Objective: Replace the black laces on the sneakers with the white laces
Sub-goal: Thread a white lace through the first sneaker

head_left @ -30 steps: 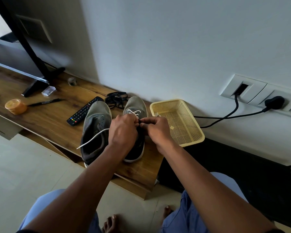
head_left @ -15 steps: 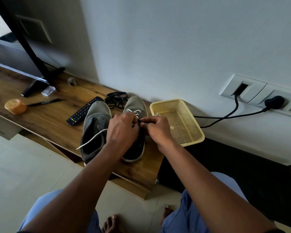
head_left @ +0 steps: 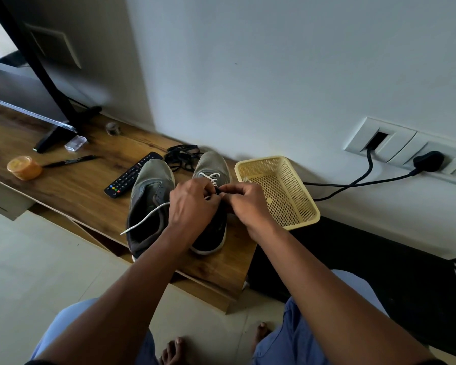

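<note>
Two grey sneakers stand side by side on a wooden shelf point(head_left: 71, 185). The right sneaker point(head_left: 211, 167) has a white lace point(head_left: 211, 177) crossed through its front eyelets. My left hand point(head_left: 192, 204) and my right hand point(head_left: 245, 201) meet over its middle, both pinching the lace there. A loose end of the white lace point(head_left: 142, 219) trails left across the open left sneaker point(head_left: 149, 201), which shows no lacing. A heap of black laces point(head_left: 181, 156) lies behind the shoes by the wall.
A yellow mesh basket point(head_left: 304, 204) sits right of the shoes. A TV remote point(head_left: 132, 175), a black marker point(head_left: 71, 161), an orange tub point(head_left: 24, 167) and a TV stand foot point(head_left: 53, 135) lie to the left. Black cables point(head_left: 353, 184) run from wall sockets.
Both hands stay over the right sneaker, with only small finger movements on the lace. The shoes and the loose lace end have not shifted.
</note>
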Tool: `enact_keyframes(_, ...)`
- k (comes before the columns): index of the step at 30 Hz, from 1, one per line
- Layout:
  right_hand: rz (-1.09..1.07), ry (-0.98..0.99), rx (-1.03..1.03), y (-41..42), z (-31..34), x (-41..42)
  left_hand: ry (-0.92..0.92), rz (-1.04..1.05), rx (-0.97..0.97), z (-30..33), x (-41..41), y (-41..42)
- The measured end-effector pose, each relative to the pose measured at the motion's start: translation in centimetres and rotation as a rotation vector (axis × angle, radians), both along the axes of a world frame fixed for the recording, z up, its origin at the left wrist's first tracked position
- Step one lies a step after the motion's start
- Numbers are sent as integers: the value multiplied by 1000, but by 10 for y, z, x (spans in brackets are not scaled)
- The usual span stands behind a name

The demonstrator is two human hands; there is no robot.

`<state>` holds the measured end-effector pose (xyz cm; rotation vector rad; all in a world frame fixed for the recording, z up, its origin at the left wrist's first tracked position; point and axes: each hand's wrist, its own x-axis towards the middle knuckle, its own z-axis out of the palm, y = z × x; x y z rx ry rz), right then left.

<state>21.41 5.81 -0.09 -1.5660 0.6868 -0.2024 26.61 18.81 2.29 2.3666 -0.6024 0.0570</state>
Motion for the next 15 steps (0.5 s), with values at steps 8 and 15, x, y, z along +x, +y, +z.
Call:
enact_keyframes(8, 19, -19, -85, 2, -7, 1, -37, -28, 56, -1, 3, 1)
enact_keyframes(15, 25, -59, -117, 3, -6, -2, -43, -45, 42, -4, 5, 1)
